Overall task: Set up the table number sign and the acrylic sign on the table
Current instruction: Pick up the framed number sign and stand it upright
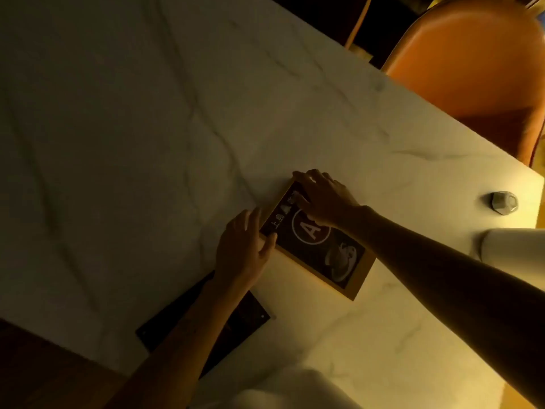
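Observation:
The table number sign (339, 261) is a dark card in a wooden frame, with a circled letter A and a cup picture. It lies near the right middle of the white marble table (132, 128). My left hand (244, 249) grips the sign's near left corner, thumb on its face. My right hand (321, 196) holds its far end, fingers curled over the top edge. A dark flat panel with corner studs, the acrylic sign (250, 317), lies flat on the table under my left forearm and is partly hidden by it.
An orange chair (472, 63) stands at the table's far right side. A small faceted metallic object (504, 202) sits near the right edge, with a white rounded object (513, 246) just below it. A white shape (289, 391) shows at the bottom.

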